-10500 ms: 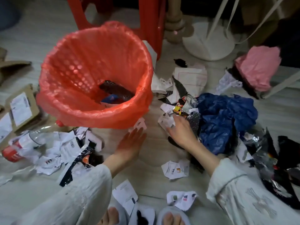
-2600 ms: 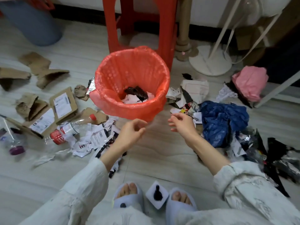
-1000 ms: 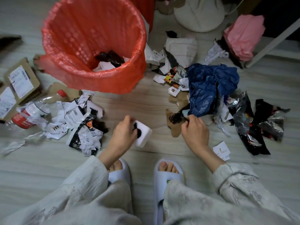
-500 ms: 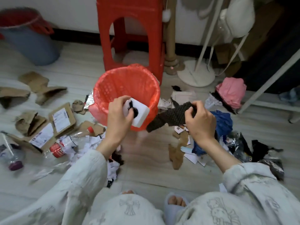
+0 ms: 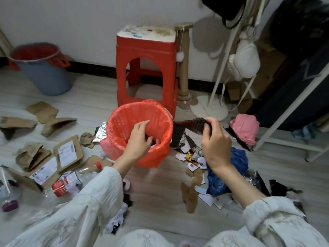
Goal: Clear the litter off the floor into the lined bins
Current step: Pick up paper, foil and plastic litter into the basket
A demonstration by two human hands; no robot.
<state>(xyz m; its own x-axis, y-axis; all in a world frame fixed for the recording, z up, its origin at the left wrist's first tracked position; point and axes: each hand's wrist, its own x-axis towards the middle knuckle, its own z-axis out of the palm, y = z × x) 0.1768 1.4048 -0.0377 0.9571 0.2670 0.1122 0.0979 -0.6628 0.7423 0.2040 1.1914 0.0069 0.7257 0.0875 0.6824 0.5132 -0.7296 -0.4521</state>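
Observation:
A bin with a red liner point(image 5: 115, 145) stands on the floor in front of me. My left hand point(image 5: 139, 138) hovers over its opening with loosely curled fingers and nothing in it. My right hand point(image 5: 215, 141) pinches a black dotted wrapper point(image 5: 188, 125) just right of the bin's rim; its lower end hangs down outside the bin. Dark and white scraps lie inside the bin, mostly hidden by my left hand. More litter lies around: torn paper and foil point(image 5: 192, 155), a blue plastic bag point(image 5: 238, 159), a pink bag point(image 5: 244, 128).
Left of the bin lie cardboard pieces point(image 5: 68, 154) and a crushed plastic bottle point(image 5: 71, 180). A second lined bin point(image 5: 44, 75) stands at the back left. A red stool point(image 5: 146, 56) is behind the bin; a white rack point(image 5: 284, 118) stands at the right.
The white piece that my left hand held over the bin is gone from it. My right hand has lifted the black wrapper higher, to the bin's right rim.

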